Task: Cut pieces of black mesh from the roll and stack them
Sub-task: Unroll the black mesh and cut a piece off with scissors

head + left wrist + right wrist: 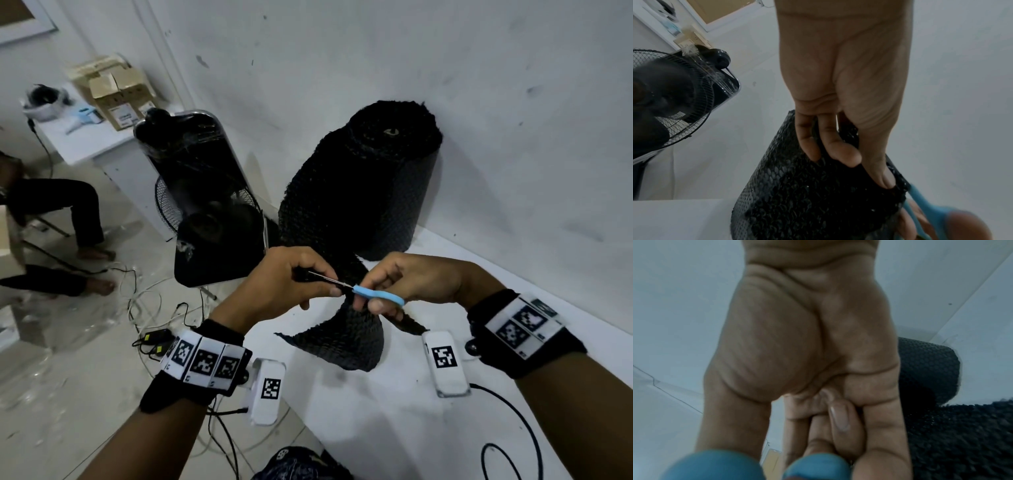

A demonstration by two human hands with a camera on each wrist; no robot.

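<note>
1. At frame centre our right hand [407, 281] grips blue scissors [376, 296], fingers through the handles.
2. Our left hand [287, 281] pinches the mesh [346, 339], which hangs below our fingers.
3. Behind, the roll [373, 185] stands upright against the wall.

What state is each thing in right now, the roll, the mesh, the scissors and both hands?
Roll: upright on the table against the wall, partly unrolled.
Mesh: loose end pulled off the roll, hanging curled over the table, being cut.
Scissors: blades in the mesh, pointing left.
Left hand: grips the mesh.
Right hand: grips the scissors' blue handles.
Fan: on the floor; running or not, cannot tell.
</note>
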